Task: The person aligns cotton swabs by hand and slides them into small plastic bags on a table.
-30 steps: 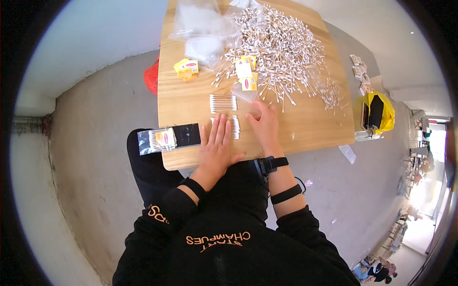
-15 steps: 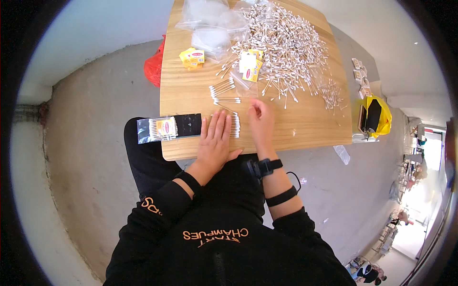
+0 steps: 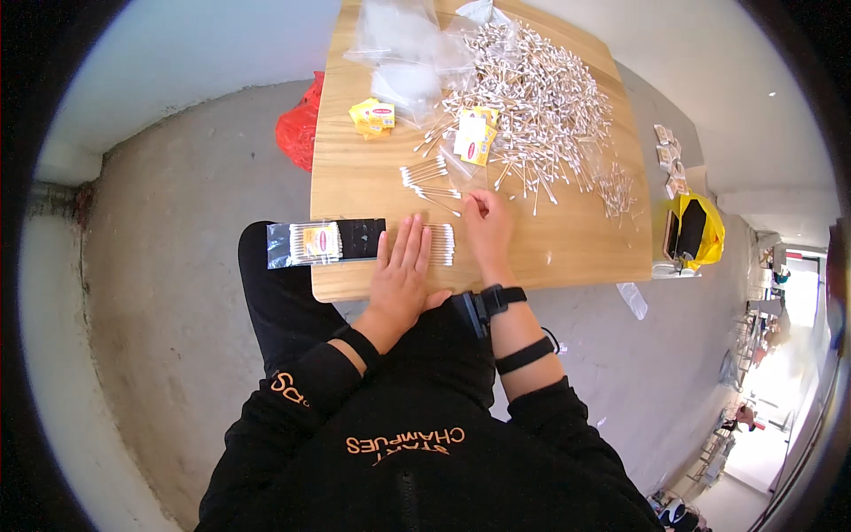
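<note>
My left hand (image 3: 403, 270) lies flat on the wooden table near its front edge, fingers stretched out. It rests over a row of cotton swabs (image 3: 443, 244) whose white tips show beside its fingers; the rest are hidden. My right hand (image 3: 489, 230) is closed just to the right, thumb and fingers pinched together, and whatever they hold is hidden. Several loose cotton swabs (image 3: 427, 170) lie just beyond my hands, one slanting with its tip close to my right fingers. Left of my left hand is a clear bag of cotton swabs (image 3: 316, 241) with a yellow label, on a black strip (image 3: 363, 238).
A large heap of cotton swabs (image 3: 550, 106) covers the table's far right. Clear plastic bags (image 3: 403, 53) lie at the back, with yellow cards (image 3: 372, 115) in front and more yellow cards (image 3: 476, 137) by the heap. A red bag (image 3: 300, 129) hangs beyond the left edge.
The whole view has shifted a little, with the table appearing slightly to the right and lower. Both hands keep nearly the same pose and place.
</note>
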Demonstrator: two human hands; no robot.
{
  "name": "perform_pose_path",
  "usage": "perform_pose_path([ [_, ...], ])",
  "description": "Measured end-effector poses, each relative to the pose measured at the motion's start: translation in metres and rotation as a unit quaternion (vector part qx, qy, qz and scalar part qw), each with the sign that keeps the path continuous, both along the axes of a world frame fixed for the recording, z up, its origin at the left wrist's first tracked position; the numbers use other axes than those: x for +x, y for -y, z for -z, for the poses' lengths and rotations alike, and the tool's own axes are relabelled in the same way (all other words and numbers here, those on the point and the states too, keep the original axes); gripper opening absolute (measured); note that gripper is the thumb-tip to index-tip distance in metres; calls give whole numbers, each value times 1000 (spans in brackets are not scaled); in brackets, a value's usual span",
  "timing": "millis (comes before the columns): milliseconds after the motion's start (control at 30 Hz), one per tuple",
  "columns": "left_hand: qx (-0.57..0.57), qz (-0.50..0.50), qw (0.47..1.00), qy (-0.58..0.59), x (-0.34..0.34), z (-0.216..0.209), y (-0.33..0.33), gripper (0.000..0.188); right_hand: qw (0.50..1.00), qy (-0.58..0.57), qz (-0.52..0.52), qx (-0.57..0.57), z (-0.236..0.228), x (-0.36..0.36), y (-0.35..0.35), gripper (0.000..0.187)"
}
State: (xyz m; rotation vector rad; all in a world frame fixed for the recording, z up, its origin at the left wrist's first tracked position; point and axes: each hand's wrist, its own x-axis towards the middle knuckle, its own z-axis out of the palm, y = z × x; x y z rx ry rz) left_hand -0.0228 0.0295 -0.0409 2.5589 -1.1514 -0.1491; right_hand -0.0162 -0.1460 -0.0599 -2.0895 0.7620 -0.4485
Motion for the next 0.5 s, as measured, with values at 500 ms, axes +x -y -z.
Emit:
perform_pose_path([
  [500, -1, -12, 1000, 15, 1, 8, 0, 107, 988, 27, 85, 125, -10, -15, -16, 30],
])
